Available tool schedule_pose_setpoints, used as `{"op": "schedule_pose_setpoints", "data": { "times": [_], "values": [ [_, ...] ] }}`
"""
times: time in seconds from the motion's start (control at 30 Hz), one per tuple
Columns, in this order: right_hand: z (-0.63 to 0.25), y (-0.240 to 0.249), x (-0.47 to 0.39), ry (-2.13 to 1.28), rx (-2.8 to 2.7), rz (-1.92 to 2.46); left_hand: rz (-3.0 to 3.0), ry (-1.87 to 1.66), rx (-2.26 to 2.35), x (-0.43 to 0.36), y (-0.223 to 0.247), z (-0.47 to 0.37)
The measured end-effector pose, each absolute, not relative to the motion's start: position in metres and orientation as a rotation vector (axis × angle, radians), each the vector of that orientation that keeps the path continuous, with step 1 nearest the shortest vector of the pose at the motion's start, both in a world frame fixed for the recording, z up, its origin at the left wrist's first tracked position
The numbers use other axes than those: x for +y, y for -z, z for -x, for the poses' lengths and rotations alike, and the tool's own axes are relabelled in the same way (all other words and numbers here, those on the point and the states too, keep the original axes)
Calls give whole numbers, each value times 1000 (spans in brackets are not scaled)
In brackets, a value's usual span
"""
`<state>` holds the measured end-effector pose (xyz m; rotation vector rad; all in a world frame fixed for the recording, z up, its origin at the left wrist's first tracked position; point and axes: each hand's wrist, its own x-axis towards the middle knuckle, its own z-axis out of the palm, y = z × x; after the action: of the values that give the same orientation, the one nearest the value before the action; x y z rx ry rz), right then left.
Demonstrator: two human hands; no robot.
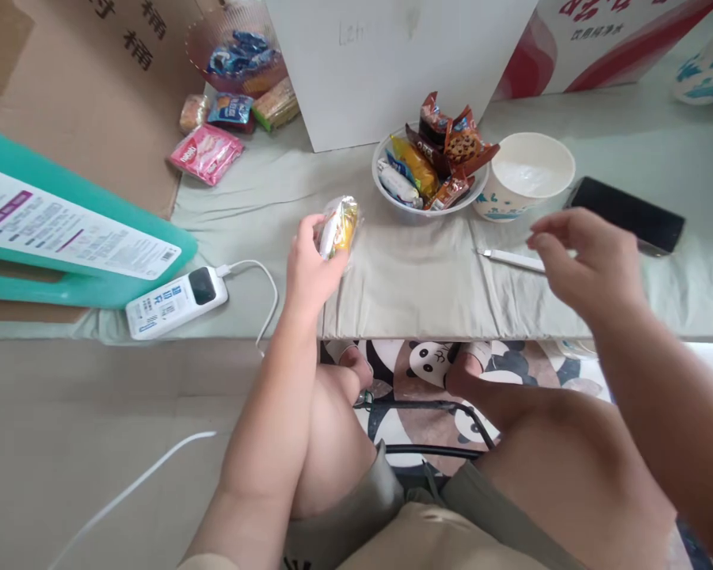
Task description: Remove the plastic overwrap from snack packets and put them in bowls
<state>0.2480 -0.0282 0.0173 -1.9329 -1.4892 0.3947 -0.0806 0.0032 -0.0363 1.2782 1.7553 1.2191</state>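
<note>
While the left hand (310, 265) grips a wrapped snack (345, 225) over the surface (409, 277), beside the snack bowl (388, 198), its smooth film could slip if fingers loosen. Whether the right hand (597, 265), near the white tool (514, 260), pinches something, I cannot tell.

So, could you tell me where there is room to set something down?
The cloth in front of the snack bowl looks free, between the left hand and the white tool. A smaller patch lies between the pink packet and the white cable. Crowded on the right: paper tub, phone, white tool, right hand.
</note>
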Motion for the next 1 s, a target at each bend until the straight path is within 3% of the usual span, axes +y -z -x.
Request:
{"op": "schedule_pose_setpoints", "data": {
  "times": [0.17, 0.37, 0.63, 0.8, 1.0],
  "values": [
    [-243, 31, -64, -628, -1114, 1691, -871, -1426, 1201, 5, 23, 70],
    [-217, 34, -76, -741, -1406, 1443, -801, -982, 859, -23, 1, 26],
    [-225, 37, -85, -559, -1795, 927, -813, -847, 871, -35, 13, -39],
    [-220, 47, -92, -475, -1859, 1079, -795, -824, 897, -33, 20, -49],
    [-219, 39, -85, -695, -1557, 1192, -795, -869, 890, -35, 29, -55]
  ]
}}
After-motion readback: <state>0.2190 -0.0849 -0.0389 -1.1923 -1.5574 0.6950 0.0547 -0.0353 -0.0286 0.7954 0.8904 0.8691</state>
